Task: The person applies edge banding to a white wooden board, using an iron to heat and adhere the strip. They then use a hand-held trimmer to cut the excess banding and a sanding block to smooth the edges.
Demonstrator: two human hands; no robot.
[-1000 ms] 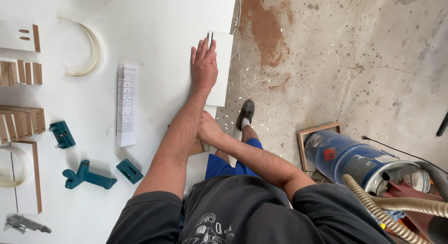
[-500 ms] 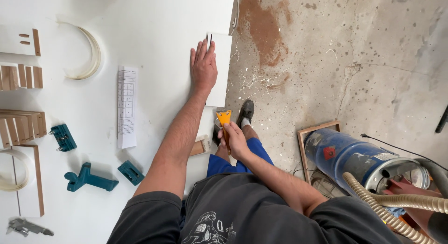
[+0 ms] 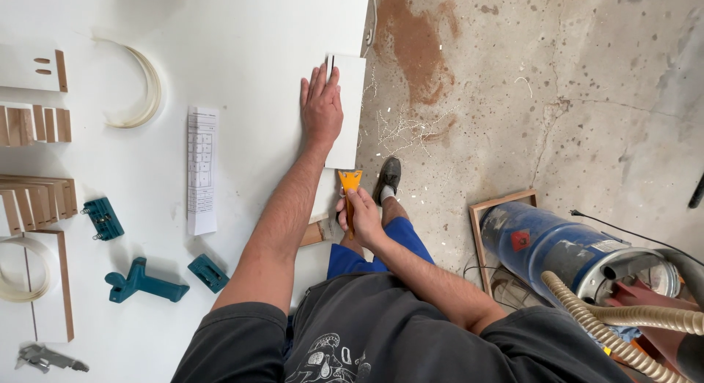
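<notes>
White laminated panel (image 3: 347, 112) looks stiff and slick, so your left hand (image 3: 321, 108) lies flat open pinning it while your right hand (image 3: 361, 218) wraps closed round the light orange scraper (image 3: 350, 183) at its handle.

A white worktable (image 3: 242, 46) carries a white panel (image 3: 350, 90) at its right edge, a folded paper sheet (image 3: 202, 170), 2 coils of pale edge banding (image 3: 143, 90) (1 at the left edge), 3 teal hand tools (image 3: 139, 282), stacked wood-edged boards (image 3: 37, 196) and a grey metal tool (image 3: 44, 359). Beside it, the stained concrete floor (image 3: 587, 97) bears pale shavings (image 3: 400, 126).
</notes>
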